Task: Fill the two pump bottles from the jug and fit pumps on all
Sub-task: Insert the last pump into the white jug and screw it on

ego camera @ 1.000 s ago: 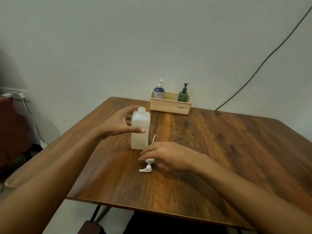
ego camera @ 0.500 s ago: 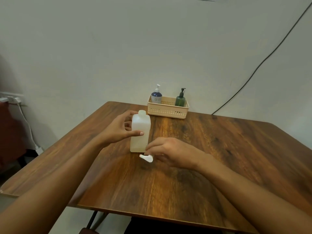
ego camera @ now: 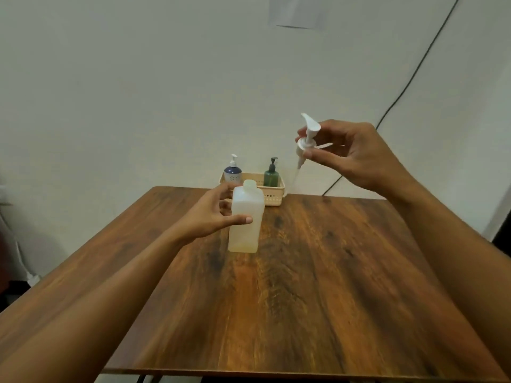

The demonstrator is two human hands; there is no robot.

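A translucent white square jug stands upright on the wooden table, its neck open, with a little yellowish liquid at the bottom. My left hand grips its left side, thumb across the front. My right hand is raised high to the right of the jug and pinches a white pump by its collar, nozzle pointing up-left and dip tube hanging down. A blue pump bottle and a green pump bottle stand in a beige basket, both with pumps on.
The basket sits at the table's far edge against the pale wall. A black cable runs diagonally down the wall to the right. A white cord and plug hang left of the table.
My right hand has lifted the white pump off the table, up and to the right, well above the jug. My left hand stays on the jug.
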